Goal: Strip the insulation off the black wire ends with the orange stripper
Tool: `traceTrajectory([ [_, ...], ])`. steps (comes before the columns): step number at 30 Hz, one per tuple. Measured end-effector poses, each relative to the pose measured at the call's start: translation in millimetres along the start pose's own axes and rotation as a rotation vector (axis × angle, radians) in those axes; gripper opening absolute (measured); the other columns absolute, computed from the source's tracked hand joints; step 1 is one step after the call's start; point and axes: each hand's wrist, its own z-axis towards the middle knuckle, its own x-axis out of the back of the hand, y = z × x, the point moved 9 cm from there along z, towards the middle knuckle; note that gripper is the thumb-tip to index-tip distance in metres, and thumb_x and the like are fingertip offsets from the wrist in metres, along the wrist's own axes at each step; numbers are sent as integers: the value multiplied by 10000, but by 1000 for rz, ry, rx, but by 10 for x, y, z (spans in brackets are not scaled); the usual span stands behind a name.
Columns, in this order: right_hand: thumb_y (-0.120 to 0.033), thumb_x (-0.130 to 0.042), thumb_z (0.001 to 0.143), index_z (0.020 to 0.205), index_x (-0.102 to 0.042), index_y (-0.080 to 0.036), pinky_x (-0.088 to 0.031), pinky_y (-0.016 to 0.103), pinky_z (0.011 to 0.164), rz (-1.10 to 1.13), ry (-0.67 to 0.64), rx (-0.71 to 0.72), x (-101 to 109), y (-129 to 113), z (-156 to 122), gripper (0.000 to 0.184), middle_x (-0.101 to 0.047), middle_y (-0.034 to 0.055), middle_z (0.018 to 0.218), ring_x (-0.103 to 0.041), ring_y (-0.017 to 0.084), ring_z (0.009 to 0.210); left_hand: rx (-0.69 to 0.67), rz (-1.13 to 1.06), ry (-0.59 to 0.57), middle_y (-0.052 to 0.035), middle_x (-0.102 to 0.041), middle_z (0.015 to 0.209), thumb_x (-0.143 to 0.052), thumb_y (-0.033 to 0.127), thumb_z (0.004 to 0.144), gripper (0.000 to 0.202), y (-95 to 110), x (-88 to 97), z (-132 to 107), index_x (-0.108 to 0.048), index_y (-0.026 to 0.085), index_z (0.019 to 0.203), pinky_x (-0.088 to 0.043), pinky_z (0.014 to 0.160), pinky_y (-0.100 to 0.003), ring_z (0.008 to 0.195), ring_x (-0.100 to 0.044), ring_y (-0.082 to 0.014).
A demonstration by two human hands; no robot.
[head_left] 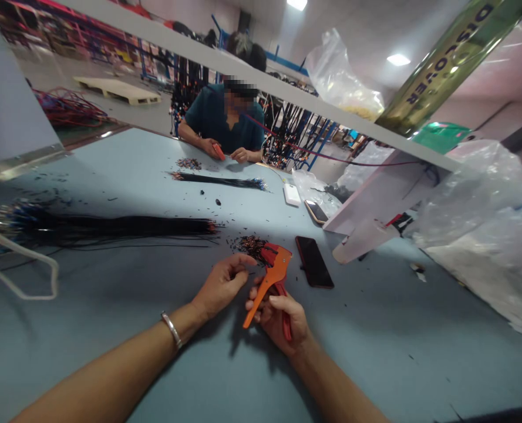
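Observation:
My right hand (pixel 285 320) is wrapped round the handles of an orange and red wire stripper (pixel 275 271), whose jaws point away from me. Left of the jaws, my left hand (pixel 223 285) is closed, with thumb and fingertips drawn together. Whatever may be between those fingertips is too small to make out. A heap of short black offcuts (pixel 248 247) lies just beyond the tool's head. Farther left stretches a long bundle of black wires (pixel 128 226), with coppery ends at the right and bluish ends at the left.
A dark phone (pixel 314 261) lies right of the stripper; another phone (pixel 316 211) and a white box (pixel 291 194) are beyond. Opposite, a co-worker (pixel 228 120) holds an orange tool near a smaller wire bundle (pixel 221 180). A white shelf beam (pixel 282 88) crosses above; plastic bags (pixel 476 200) sit right.

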Motion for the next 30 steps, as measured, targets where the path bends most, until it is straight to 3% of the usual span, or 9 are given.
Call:
traceTrajectory([
  [5,-179,-636,676,955,-638,-167,-461,238,551,-6,11,28,-12,-21,15,279,-696,55,938,-673,183,734,51,-88,-56,55,-534,519,-475,162,707,202,40,-74,-9,-589,160,873,-428,528,-217,487,-513,-94],
  [11,-172,-623,676,974,-633,-163,-462,246,549,-32,15,46,11,-13,8,298,-694,60,924,-677,197,753,63,-19,-10,84,-464,470,-457,149,657,227,-7,-32,13,-592,162,840,-457,564,-225,496,-536,-99],
  [14,-158,-622,676,982,-625,-167,-465,254,549,-40,22,64,14,-22,5,307,-693,55,897,-675,203,749,31,24,2,72,-501,483,-458,158,660,232,-12,-12,22,-599,162,844,-457,563,-225,499,-537,-99],
  [21,-146,-616,683,1047,-594,-131,-467,245,547,-80,14,73,-46,-22,2,365,-706,89,886,-665,176,668,91,-62,-67,-26,-719,729,-465,157,663,227,-71,-81,3,-586,168,855,-522,639,-272,670,-671,-159],
  [30,-137,-628,676,1059,-559,-151,-477,253,549,-68,33,58,-44,-26,-4,389,-697,86,963,-675,186,732,33,-7,-76,-39,-746,804,-465,178,753,175,-6,-73,1,-596,179,869,-533,730,-314,753,-699,-172],
])
